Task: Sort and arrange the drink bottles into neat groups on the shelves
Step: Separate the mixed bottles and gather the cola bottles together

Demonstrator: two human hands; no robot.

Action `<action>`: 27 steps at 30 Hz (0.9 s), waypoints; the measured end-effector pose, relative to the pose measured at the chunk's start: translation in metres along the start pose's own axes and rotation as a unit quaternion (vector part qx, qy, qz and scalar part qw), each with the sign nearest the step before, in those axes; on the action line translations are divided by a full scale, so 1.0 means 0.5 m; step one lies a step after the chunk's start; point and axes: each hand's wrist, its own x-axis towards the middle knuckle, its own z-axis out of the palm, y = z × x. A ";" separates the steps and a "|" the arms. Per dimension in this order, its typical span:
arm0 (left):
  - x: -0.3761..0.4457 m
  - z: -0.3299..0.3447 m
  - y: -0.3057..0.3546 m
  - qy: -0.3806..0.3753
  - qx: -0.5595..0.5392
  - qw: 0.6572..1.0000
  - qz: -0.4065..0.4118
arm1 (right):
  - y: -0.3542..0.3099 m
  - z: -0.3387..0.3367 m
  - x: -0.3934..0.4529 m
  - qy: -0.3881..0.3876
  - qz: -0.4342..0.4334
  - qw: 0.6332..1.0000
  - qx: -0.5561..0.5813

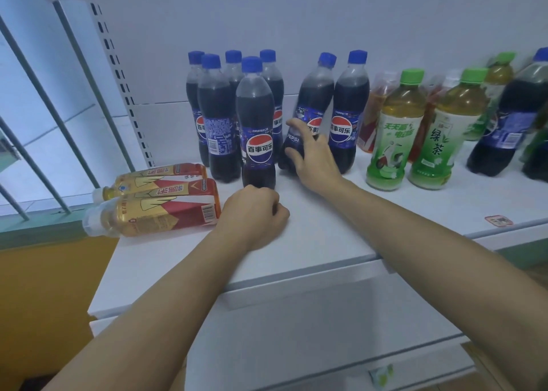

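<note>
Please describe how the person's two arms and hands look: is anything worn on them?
Both forearms are bare up to the frame edge, with no sleeves visible. The left hand and the right hand carry no gloves. No watch, bracelet or ring can be seen on either wrist or finger.

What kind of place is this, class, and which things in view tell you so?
Probably a shop aisle or a mock-up of one. The white shelf hangs on a slotted upright, carries grouped Pepsi bottles and green tea bottles, and bears a small label sticker near its front edge.
</note>
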 end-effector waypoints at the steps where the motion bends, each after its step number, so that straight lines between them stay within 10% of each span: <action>1: 0.000 0.000 0.000 0.001 0.000 1.000 -0.001 | 0.001 0.002 -0.004 -0.001 -0.009 1.000 -0.009; 14: -0.032 -0.009 0.025 -0.012 0.040 0.999 -0.025 | 0.002 -0.003 -0.028 -0.034 -0.067 0.994 -0.083; 21: -0.151 -0.076 -0.002 -0.056 -0.027 0.995 0.075 | -0.058 -0.057 -0.073 0.196 -0.186 0.963 0.016; 27: -0.243 -0.163 -0.108 -0.100 -0.021 0.995 0.009 | -0.182 -0.021 -0.156 0.019 -0.317 0.946 0.062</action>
